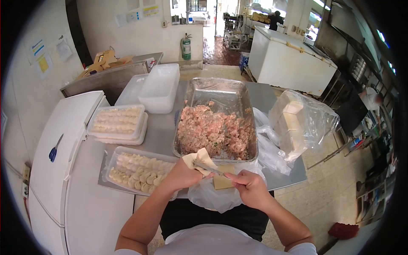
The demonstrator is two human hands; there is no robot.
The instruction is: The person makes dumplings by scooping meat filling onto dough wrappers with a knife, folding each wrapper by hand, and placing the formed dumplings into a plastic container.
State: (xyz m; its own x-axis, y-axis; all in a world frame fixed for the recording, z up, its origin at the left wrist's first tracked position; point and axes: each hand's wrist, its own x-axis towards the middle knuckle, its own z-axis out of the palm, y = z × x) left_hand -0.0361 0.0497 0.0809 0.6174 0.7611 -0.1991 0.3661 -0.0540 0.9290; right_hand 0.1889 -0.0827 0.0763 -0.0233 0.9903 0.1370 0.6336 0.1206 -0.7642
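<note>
My left hand [182,175] holds up a thin square dumpling wrapper [205,156], its fingers curled beneath. In my right hand [251,187] is the handle of a flat metal spreader [219,171], its blade lying against the wrapper. Any filling on the wrapper is too small to make out. A stack of yellowish wrappers [222,182] sits below and between my hands on a plastic bag [214,196]. Just ahead, a metal tray [254,142] holds a mound of raw minced meat [206,129]. By my left forearm, a plastic box [111,163] contains rows of folded dumplings [142,170].
Closed boxes of dumplings [118,121] and a stacked white tub [159,89] stand back left. Bagged wrapper blocks [293,123] lie at the right. Scissors [55,148] rest on a white freezer [70,127]. Farther off are a fire extinguisher [186,46], a chest freezer [289,59] and people.
</note>
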